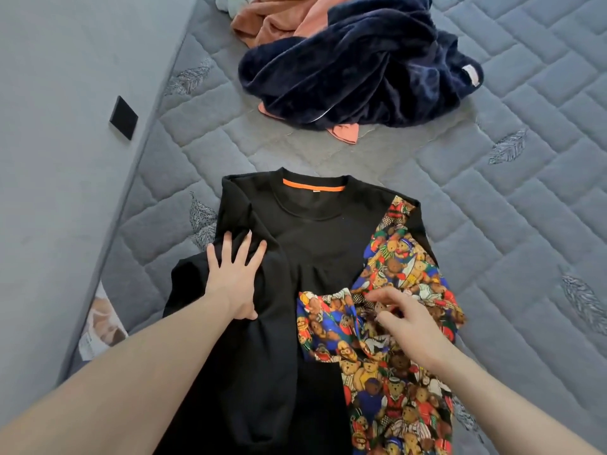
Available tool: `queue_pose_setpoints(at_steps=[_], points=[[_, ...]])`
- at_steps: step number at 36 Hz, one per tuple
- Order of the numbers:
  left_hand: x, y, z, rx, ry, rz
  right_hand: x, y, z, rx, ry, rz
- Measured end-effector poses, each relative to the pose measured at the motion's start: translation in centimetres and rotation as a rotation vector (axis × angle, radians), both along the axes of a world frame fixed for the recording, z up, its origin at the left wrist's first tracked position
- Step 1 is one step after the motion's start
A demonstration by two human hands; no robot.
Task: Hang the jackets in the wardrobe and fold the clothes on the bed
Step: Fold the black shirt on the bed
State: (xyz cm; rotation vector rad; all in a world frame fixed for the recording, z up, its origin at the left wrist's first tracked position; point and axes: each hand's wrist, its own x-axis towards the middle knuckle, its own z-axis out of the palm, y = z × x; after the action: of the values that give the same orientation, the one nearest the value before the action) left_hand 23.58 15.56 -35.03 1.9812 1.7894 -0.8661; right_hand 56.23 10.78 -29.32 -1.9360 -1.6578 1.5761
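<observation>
Both hands are on the shirt. My left hand (235, 274) lies flat with fingers spread, pressing the folded-in black sleeve against the body of the black shirt (315, 244). My right hand (402, 318) hovers with fingers loosely curled over the teddy-bear print sleeve (335, 323); whether it pinches the cloth I cannot tell. The shirt lies front up on the bed (492, 205), collar away from me. It looks like light, limp cotton that will slide and bunch, so I judge the sleeve edge the best place to hold. Farther off sit a navy fleece (358, 67) and an orange garment (279, 21), unfolded.
</observation>
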Motion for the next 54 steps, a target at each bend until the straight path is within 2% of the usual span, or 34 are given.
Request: queue_pose_setpoints(at_steps=[2,4,8,11,15,17,19,21,23,26,28,29,31,33,36,39,41,43,47,49,51,54], points=[[0.1,-0.1,0.3,-0.005,0.007,0.001,-1.8,-0.3,0.2,-0.046,0.05,-0.026],[0.3,-0.2,0.5,0.002,0.018,0.003,-3.8,-1.4,0.1,-0.1,0.031,0.084],[0.6,-0.5,0.9,0.025,0.033,-0.003,-6.7,-4.0,-0.3,-0.08,-0.148,0.458],[0.6,-0.8,1.1,0.044,0.036,-0.012,-7.3,-6.3,-0.1,-0.038,-0.168,0.729],[0.8,-1.3,1.6,0.067,0.036,-0.013,-6.7,-9.2,-0.2,-0.264,-0.285,1.217],[1.1,-1.7,1.8,0.083,0.039,-0.011,-5.8,-10.1,-0.2,-0.342,-0.305,1.269],[1.6,-2.4,2.1,0.117,0.031,-0.009,-4.8,-10.5,0.2,-0.395,-0.232,1.124],[2.0,-3.5,2.5,0.143,-0.004,-0.015,-3.9,-10.6,1.2,-0.396,-0.129,0.835],[2.0,-4.7,2.8,0.193,-0.095,-0.004,-2.6,-10.0,1.8,-0.304,-0.087,0.531],[1.2,-7.3,3.4,0.326,-0.287,0.084,-0.1,-7.9,2.3,0.059,-0.183,0.136],[0.0,-9.4,3.7,0.439,-0.398,0.223,1.7,-6.1,1.9,0.241,-0.297,-0.158],[-0.7,-10.5,3.8,0.485,-0.433,0.316,2.6,-5.2,1.6,0.244,-0.37,-0.286],[-2.5,-12.4,3.9,0.535,-0.449,0.551,4.2,-3.9,0.9,0.124,-0.476,-0.449],[-4.4,-14.3,3.8,0.523,-0.398,0.817,5.5,-3.5,-0.1,-0.038,-0.524,-0.522],[-7.2,-17.3,3.4,0.37,-0.334,1.143,6.1,-4.5,-1.3,-0.238,-0.549,-0.588],[-9.2,-20.3,3.1,0.175,-0.259,1.177,6.2,-6.1,-2.3,-0.319,-0.576,-0.587],[-9.9,-21.6,3.2,0.085,-0.252,1.193,6.4,-6.9,-2.7,-0.352,-0.435,-0.656],[-10.1,-22.2,3.4,0.014,-0.326,1.256,6.4,-7.7,-2.8,-0.359,-0.293,-0.693],[-8.5,-22.3,4.0,-0.036,-0.542,1.332,5.7,-8.3,-2.6,-0.306,-0.162,-0.641],[-7.2,-22.2,4.5,-0.065,-0.726,1.515,4.8,-8.1,-2.0,-0.32,-0.011,-0.757],[-6.4,-22.2,4.9,-0.197,-0.919,1.762,3.7,-8.1,-1.4,-0.408,0.146,-0.85],[-6.1,-23.0,4.9,-0.362,-0.992,1.885,2.6,-8.5,-1.4,-0.48,0.204,-0.845]])
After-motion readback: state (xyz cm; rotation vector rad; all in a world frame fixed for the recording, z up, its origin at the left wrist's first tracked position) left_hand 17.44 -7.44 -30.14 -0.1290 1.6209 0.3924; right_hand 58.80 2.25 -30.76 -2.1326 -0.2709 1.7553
